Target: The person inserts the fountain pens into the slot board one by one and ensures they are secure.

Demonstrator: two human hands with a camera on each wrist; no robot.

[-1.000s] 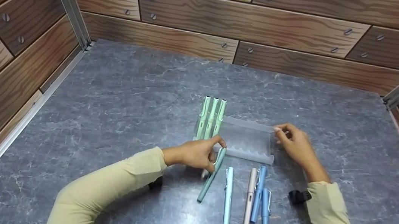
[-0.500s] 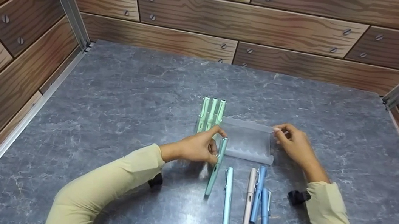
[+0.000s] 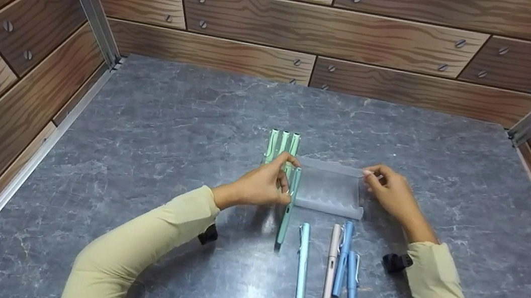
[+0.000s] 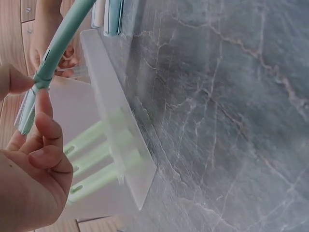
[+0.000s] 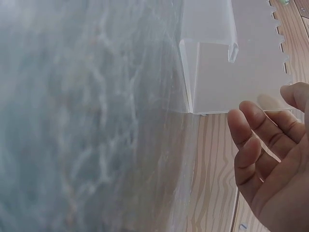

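My left hand (image 3: 261,184) pinches a dark green capped pen (image 3: 287,217) between thumb and fingers. The pen is tilted above the left part of a frosted clear plastic pen tray (image 3: 324,208), its lower end reaching past the tray's near edge. Three light green pens (image 3: 284,143) lie side by side in the tray's left end; my left hand partly covers them in the head view. At the tray's far right corner, my right hand (image 3: 389,189) pinches the edge with thumb and fingertips. The right wrist view shows the tray's notched rim (image 5: 277,34) near that thumb.
In front of the tray lie a light blue pen (image 3: 302,265), a greyish-beige pen (image 3: 332,263) and two blue pens (image 3: 343,260), all roughly lengthwise. The marbled grey tabletop (image 3: 189,109) is bounded by wood-patterned walls (image 3: 261,17) at the back and sides.
My left hand has lifted the dark green pen and carried it away from me, over the tray's left part. The right hand stays at the tray's corner.
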